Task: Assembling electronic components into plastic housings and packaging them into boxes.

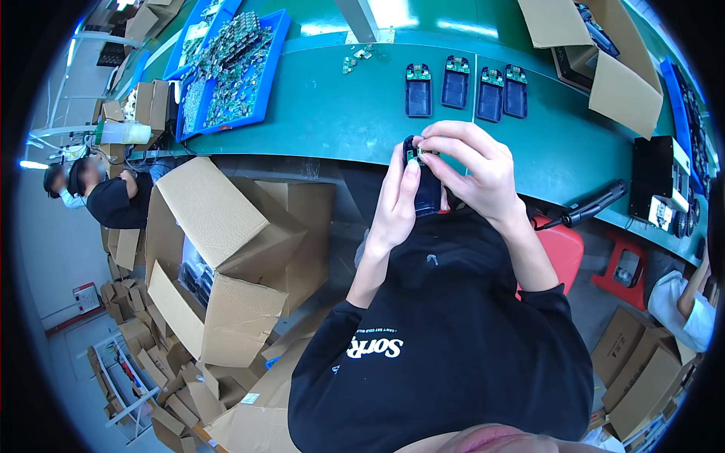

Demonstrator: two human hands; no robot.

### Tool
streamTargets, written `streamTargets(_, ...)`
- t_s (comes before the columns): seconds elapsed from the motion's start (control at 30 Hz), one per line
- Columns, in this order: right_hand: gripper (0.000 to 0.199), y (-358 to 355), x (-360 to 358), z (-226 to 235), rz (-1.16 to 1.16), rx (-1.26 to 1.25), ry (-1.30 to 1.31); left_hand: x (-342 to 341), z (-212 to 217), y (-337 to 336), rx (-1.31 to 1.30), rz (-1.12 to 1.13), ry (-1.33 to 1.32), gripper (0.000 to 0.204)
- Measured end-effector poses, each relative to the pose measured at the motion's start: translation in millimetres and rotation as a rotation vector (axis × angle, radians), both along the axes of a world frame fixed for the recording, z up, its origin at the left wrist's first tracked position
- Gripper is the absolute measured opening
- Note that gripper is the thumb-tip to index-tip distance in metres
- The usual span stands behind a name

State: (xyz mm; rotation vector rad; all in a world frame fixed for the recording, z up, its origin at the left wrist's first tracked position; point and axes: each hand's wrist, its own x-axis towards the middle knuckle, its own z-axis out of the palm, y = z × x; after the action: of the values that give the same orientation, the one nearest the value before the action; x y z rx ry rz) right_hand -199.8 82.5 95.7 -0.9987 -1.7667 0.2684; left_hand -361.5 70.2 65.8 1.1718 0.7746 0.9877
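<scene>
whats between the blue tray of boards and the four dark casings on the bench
A few loose circuit boards, by a metal post, in the head view.

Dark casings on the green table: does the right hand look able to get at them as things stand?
Probably yes: nothing visible stands between the right hand and the dark casings, though that hand is busy at another casing.

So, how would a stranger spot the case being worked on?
Find the long green table, then its near edge, where the left hand and right hand meet. The dark case is between them, its top end at the fingertips. Four similar cases lie in a group on the table just beyond; this one is in the hands instead.
</scene>
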Motion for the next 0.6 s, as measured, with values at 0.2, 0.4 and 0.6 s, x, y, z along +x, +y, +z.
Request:
streamTargets(0.2,0.021,0.5,4.0,-3.2,-0.005,0.019,-0.02,3.7,-0.1,0.2,-0.016,-0.016,-0.014,0.04)
streamTargets(0.4,0.02,0.5,6.0,-5.0,0.005,0.008,-0.015,4.0,2.6,2.0,-0.003,-0.015,0.081,0.039)
streamTargets(0.6,0.023,-3.2,9.5,-4.8,0.07,-0.147,0.056,1.0,-2.4,5.4,0.12,-0.005,0.237,0.04)
